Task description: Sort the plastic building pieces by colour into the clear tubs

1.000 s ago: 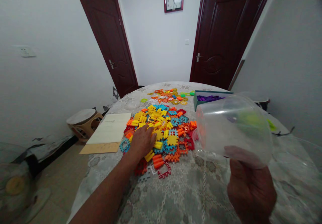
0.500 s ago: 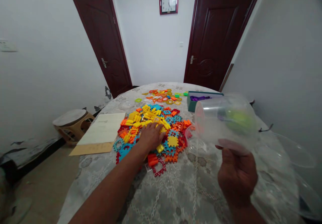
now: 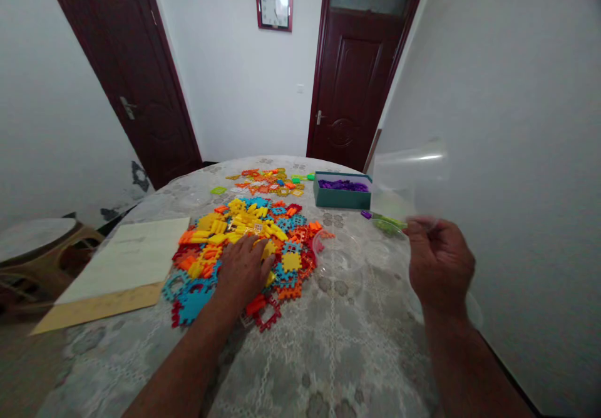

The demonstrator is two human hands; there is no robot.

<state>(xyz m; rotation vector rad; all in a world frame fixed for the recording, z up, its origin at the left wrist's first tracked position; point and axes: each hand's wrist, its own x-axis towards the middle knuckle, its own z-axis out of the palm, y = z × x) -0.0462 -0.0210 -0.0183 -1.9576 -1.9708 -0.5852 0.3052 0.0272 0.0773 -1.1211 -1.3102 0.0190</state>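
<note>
My left hand [image 3: 244,265] lies palm down on a heap of plastic building pieces [image 3: 291,261], its fingers stretched over the yellow ones. Blue, red and orange pieces spread around and beneath the yellow. On the right, my right hand [image 3: 441,258] is closed on the edge of a clear plastic tub [image 3: 408,171], raised above the table. The tub is blurred, and its far outline is hard to make out. Lime-green pieces [image 3: 389,225] show just beyond the right fingers, with a purple piece [image 3: 366,215] beside them.
A green box [image 3: 342,201] of purple pieces stands at the back right. Behind the heap lie scattered orange and yellow pieces [image 3: 267,183]. A clear round lid or dish [image 3: 338,252] sits right of the heap. Paper [image 3: 122,255] lies at left, near a stool [image 3: 37,239].
My view has turned right. The right hand has raised and tilted the clear tub, and the green pieces formerly seen through its side now appear lower. My left hand stays on the heap.
</note>
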